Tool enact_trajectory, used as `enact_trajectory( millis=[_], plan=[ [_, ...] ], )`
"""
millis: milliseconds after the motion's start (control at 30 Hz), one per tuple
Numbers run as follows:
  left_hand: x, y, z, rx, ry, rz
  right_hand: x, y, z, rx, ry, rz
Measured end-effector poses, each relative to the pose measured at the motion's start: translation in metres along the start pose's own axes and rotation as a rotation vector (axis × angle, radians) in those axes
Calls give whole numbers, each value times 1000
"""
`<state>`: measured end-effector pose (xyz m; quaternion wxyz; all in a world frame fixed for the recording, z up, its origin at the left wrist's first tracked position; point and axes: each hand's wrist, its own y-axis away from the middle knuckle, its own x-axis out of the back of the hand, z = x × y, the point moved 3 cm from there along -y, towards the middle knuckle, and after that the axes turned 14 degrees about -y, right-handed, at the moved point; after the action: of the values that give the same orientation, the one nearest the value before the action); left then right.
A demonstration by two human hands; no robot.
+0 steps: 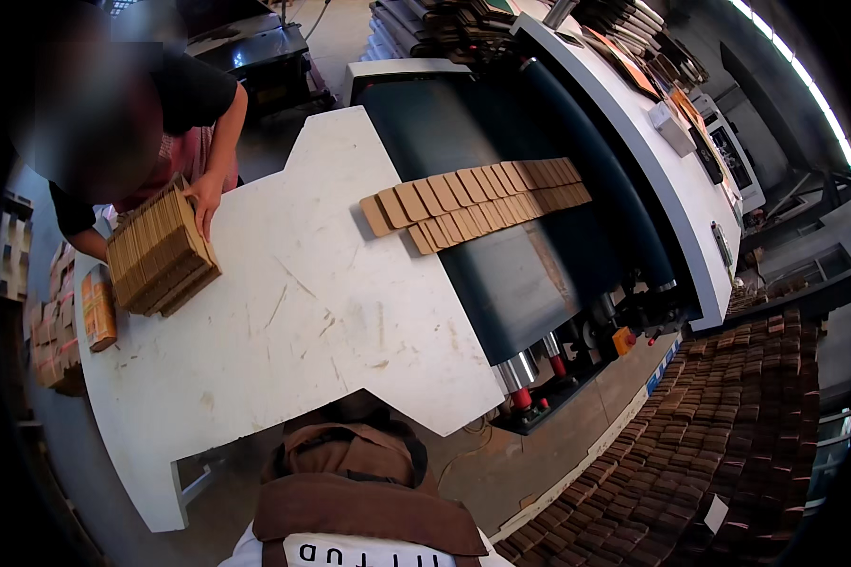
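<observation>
My brown apron (369, 515) is filling the space closest to me, its band crossing my white shirt (359, 551), and beyond it the pale worktop (255, 359) is spreading out, scuffed and scratched. My fingers aren't showing anywhere: neither left hand nor right hand is coming into view, so I can't tell whether they're spread, pressed together or pinching anything.

Ahead of me, the card pieces (487, 189) are lying in two overlapping rows, their left end resting over the worktop's edge and the rest riding on the dark belt (496, 293). Their long axis is running left to right, rising slightly toward the far roller (600, 175). Most of their length is sitting to the right of my body, so I'm judging my right side the nearer one.

Across to the left, a co-worker's hand (206, 200) is pressing on a thick stack (161, 255) of similar card, with an orange box (98, 307) standing just beside it. The co-worker's other hand is hiding behind that stack, and the head above is blurring out. The overlaps are covering most of each piece, the far ends are getting hard to count, and the black rim is swallowing the corners.
</observation>
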<state>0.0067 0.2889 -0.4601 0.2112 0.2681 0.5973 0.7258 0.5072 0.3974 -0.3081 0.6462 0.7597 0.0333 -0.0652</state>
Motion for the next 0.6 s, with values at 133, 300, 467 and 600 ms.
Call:
enact_trajectory(
  millis=[133, 300, 467, 600],
  plan=[
    [0, 1, -2, 8, -1, -8, 1, 1, -1, -9, -8, 8],
    [-1, 3, -4, 10, -12, -21, 1, 2, -2, -21, -20, 18],
    [1, 2, -3, 5, -26, -34, 2, 2, -5, -28, -27, 36],
    [5, 2, -3, 3, -49, -51, 2, 3, -5, -35, -39, 48]
  ],
)
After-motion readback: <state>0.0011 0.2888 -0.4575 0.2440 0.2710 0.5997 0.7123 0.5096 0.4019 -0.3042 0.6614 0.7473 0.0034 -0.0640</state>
